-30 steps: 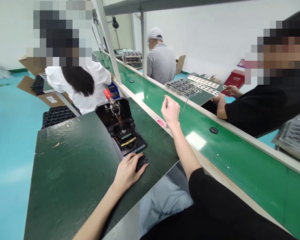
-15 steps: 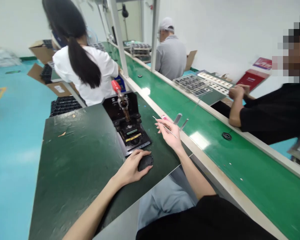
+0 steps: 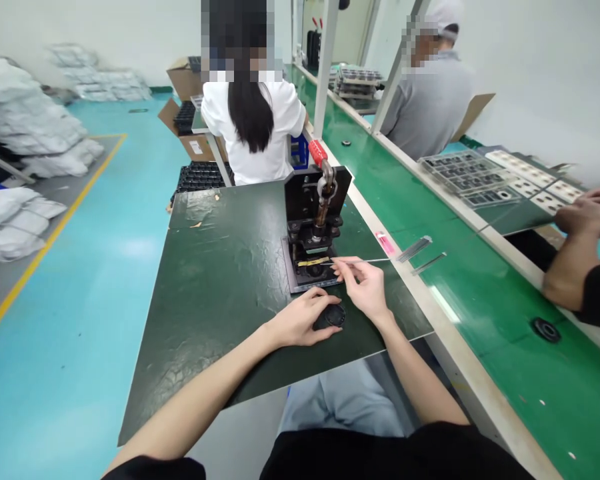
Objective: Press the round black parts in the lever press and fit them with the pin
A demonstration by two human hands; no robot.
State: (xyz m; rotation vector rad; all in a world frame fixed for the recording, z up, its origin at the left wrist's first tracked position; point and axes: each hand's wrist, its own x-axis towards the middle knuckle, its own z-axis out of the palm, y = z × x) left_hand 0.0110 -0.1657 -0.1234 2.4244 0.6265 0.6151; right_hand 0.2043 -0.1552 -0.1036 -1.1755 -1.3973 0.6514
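On the dark green table (image 3: 220, 267), my left hand (image 3: 305, 319) grips a round black part (image 3: 334, 317) between thumb and fingers, just in front of a black clamp press. The press (image 3: 317, 207) has a red handle (image 3: 318, 153) and a yellow strip (image 3: 314, 263) across its base. My right hand (image 3: 364, 283) pinches a thin metal rod (image 3: 373, 261) at the right edge of the press base, its fingertips close to the yellow strip. Whether the rod touches the press cannot be made out.
A green conveyor (image 3: 480, 287) with a white rail runs along the right, bearing a black ring (image 3: 545, 329). Thin metal strips (image 3: 415, 250) lie on the rail. Trays (image 3: 467, 175) stand across it. One person (image 3: 260, 127) sits ahead, another (image 3: 430, 100) beyond the conveyor; a person's hands (image 3: 587, 210) are at right.
The view has swung left. My right hand has moved from beside the press to its base, with the thin rod. My left hand still holds the round black part in front of the press.
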